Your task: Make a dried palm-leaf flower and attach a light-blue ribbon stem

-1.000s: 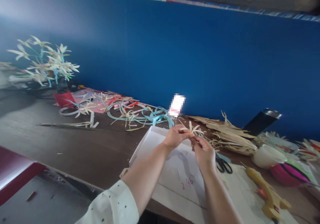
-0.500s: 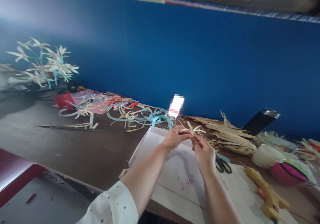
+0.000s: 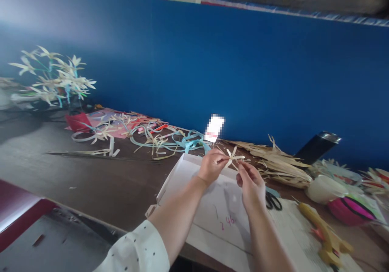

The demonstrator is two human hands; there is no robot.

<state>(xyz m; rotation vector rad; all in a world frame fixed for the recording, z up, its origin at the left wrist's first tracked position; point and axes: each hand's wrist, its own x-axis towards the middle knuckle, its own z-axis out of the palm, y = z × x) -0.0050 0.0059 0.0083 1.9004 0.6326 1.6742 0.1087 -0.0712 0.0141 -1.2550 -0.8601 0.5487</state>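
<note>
The left hand [image 3: 212,164] is closed in a pinch, thumb against forefinger, on the centre of a small straw flower [image 3: 232,157], which it holds in the air above the far edge of the white cardboard tray [image 3: 179,175]. The flower lies at about 2 o'clock from the left hand's knuckles. Its pale strips splay outward like a star, the longest running roughly from 8 to 2 o'clock.

The right hand [image 3: 251,185] sits at 4 o'clock from the flower, fingers loosely curled and half open. Its fingertips [image 3: 240,167] come up just beside the lowest strip, but I cannot tell whether they touch or grip it. The left hand is plainly the nearer of the two, since it has the flower.

The tray holds nothing I can make out (only pink handwriting on its floor). At 3 o'clock from the hands lies a heap of loose straw strips [image 3: 279,162], with black scissors [image 3: 272,201] near the right wrist. Further right stand a white cup [image 3: 323,189], its contents hidden, and a yellow glue gun [image 3: 325,233]. Far off at 10 o'clock, a red pot [image 3: 77,121] carries a bunch of finished straw flowers [image 3: 54,75].
</note>
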